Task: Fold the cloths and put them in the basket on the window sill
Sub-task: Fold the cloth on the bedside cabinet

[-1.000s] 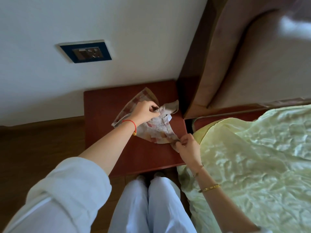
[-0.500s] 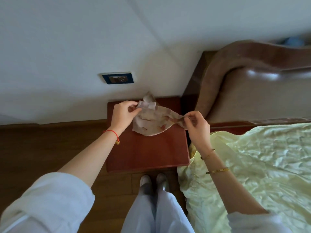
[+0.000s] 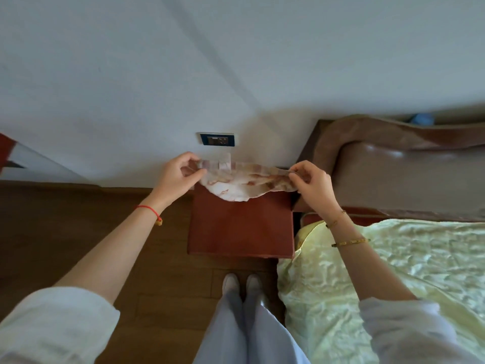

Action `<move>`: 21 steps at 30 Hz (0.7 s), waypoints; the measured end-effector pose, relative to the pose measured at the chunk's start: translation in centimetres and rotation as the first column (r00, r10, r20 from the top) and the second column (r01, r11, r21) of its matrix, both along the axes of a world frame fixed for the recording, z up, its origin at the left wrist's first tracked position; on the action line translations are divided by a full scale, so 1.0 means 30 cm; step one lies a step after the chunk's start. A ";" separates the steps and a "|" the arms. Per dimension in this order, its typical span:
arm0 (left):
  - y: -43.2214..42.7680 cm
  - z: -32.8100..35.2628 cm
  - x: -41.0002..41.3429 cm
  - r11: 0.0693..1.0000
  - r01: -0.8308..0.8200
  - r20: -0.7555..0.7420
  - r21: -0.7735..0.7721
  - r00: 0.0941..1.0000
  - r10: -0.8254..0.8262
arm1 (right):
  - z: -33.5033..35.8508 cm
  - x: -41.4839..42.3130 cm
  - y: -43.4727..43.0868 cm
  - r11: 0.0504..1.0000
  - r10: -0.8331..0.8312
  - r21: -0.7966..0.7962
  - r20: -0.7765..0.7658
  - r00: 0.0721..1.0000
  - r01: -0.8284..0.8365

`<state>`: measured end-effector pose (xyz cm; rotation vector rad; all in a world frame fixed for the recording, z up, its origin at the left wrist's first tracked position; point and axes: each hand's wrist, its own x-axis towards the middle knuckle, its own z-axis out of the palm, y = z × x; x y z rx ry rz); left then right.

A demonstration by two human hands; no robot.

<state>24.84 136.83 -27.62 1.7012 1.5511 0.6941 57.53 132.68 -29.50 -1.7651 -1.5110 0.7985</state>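
Observation:
A small patterned cloth (image 3: 242, 183), pale with pink and brown patches, hangs stretched between my two hands above the back of a red-brown bedside table (image 3: 240, 232). My left hand (image 3: 178, 174) pinches its left corner and my right hand (image 3: 311, 181) pinches its right corner. The cloth's middle sags down toward the tabletop. No basket or window sill is in view.
A bed with a pale yellow-green cover (image 3: 393, 271) lies to the right, its brown padded headboard (image 3: 406, 164) behind it. A wall socket (image 3: 217, 139) sits on the white wall above the table. Wooden floor (image 3: 78, 232) spreads to the left; my feet (image 3: 241, 282) stand before the table.
Both hands lifted the cloth off the tabletop and pulled its corners apart, so it now hangs spread in the air. My view has risen and pulled back.

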 end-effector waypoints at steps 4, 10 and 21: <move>-0.075 0.070 -0.048 0.992 0.076 -0.022 -0.102 0.997 -0.078 | 0.041 0.032 -0.038 0.981 0.167 -0.086 -0.062 0.984 -0.172; -0.078 0.066 -0.094 0.985 0.078 0.018 -0.153 0.997 -0.076 | 0.052 0.051 -0.021 0.939 0.307 -0.138 -0.072 0.949 -0.315; 0.189 -0.398 -0.025 0.998 -0.058 -0.024 -0.035 0.998 0.057 | -0.312 -0.012 0.274 0.985 0.141 -0.129 0.211 0.967 -0.115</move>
